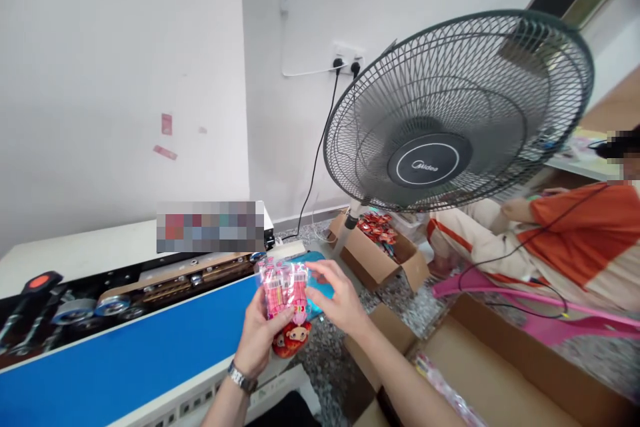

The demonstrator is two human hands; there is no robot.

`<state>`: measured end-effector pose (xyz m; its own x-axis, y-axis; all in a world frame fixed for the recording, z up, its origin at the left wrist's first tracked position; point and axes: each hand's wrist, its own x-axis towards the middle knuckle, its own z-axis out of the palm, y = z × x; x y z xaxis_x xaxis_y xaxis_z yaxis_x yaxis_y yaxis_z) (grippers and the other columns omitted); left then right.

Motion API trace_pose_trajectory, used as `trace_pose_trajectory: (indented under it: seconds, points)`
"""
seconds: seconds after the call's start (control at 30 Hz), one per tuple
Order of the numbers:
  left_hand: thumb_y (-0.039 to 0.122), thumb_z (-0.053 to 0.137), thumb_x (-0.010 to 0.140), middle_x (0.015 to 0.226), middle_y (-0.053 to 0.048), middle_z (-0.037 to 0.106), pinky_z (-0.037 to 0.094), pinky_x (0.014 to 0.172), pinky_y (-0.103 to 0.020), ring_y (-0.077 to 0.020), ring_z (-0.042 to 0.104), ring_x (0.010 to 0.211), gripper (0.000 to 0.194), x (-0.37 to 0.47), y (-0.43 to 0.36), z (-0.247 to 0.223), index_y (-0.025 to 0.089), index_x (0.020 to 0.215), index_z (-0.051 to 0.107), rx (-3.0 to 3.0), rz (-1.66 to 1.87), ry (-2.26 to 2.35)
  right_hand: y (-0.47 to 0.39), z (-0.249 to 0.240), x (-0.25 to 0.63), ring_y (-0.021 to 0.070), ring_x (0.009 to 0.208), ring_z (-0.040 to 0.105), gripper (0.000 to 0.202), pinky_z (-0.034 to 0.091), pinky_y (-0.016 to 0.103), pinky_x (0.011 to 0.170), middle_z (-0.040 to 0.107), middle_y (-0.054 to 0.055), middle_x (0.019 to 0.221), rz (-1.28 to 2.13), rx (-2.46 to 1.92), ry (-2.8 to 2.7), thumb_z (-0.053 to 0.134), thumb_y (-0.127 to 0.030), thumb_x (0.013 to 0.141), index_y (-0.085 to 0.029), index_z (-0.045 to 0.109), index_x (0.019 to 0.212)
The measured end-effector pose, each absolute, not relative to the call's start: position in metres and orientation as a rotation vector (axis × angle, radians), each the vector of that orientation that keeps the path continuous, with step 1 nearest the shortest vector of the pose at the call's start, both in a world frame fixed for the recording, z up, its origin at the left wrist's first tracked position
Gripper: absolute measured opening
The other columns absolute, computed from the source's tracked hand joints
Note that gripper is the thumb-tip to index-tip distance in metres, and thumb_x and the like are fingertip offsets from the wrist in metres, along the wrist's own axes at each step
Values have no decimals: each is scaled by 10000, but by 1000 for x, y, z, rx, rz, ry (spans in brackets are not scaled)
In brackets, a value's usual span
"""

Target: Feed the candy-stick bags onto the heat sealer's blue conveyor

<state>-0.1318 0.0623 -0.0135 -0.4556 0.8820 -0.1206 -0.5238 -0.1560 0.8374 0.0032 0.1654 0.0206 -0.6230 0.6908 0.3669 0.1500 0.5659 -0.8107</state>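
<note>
My left hand (256,337) is closed around a bunch of pink packets (286,290) in clear plastic, with barcode labels on them; the thumb lies across their front. At the packets' right edge is my right hand (337,293), its thumb and bent forefinger on the plastic. Directly under the packets shows a red item with a cartoon face (293,339); whether it is joined to them I cannot tell. Behind the packets is a shiny blue surface (314,287), partly hidden.
To the left runs a machine with a blue conveyor belt (150,340). A large fan (425,160) stands ahead right. An open carton (375,260) holds red packets; another carton (525,373) lies lower right. A person in orange (565,227) sits beside a pink plastic piece (540,327).
</note>
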Motion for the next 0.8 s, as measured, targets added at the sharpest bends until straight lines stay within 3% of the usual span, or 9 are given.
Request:
trace_pose_trajectory:
  seconds: [0.13, 0.33, 0.4, 0.53, 0.67, 0.8]
  points:
    - [186, 737, 590, 1060, -115, 645, 484, 801, -357, -248, 621, 900, 581, -135, 59, -14, 162, 1124, 510, 559, 1749, 1076, 171, 33, 1, 164, 775, 548, 313, 458, 291, 733, 563, 18, 816, 962, -660, -2204, 604, -307, 763, -230, 596, 1067]
    - [185, 717, 622, 1055, -124, 635, 481, 796, -362, -244, 616, 891, 555, -135, 58, -18, 152, 1126, 486, 602, 1755, 1088, 165, 28, 2, 161, 741, 545, 182, 440, 280, 700, 566, 20, 770, 957, -661, -2228, 538, -300, 814, -218, 645, 936]
    - [193, 716, 624, 1061, -130, 630, 482, 797, -370, -248, 616, 894, 565, -135, 58, -19, 151, 1135, 479, 593, 1767, 1093, 164, 27, 1, 160, 749, 545, 235, 446, 281, 710, 572, 24, 806, 1005, -674, -2169, 556, -304, 798, -222, 619, 1010]
    - [202, 719, 624, 1086, -127, 623, 476, 820, -380, -251, 613, 917, 578, -133, 60, -20, 164, 1143, 469, 541, 1820, 1101, 160, 10, -7, 133, 692, 545, 553, 465, 257, 657, 564, 7, 852, 1155, -841, -1893, 656, -313, 704, -217, 440, 1204]
    - [209, 722, 624, 1089, -128, 625, 470, 830, -387, -255, 610, 934, 571, -130, 63, -21, 163, 1138, 477, 496, 1876, 1105, 150, -17, -20, 120, 611, 513, 315, 444, 227, 579, 523, -23, 698, 1251, -982, -1780, 651, -357, 706, -183, 526, 936]
    - [252, 683, 674, 1105, -125, 620, 455, 851, -373, -237, 598, 963, 544, -131, 64, -22, 172, 1170, 475, 429, 1930, 1093, 146, -26, -30, 123, 633, 512, 228, 440, 222, 586, 515, -16, 707, 1370, -896, -1669, 595, -366, 757, -184, 506, 864]
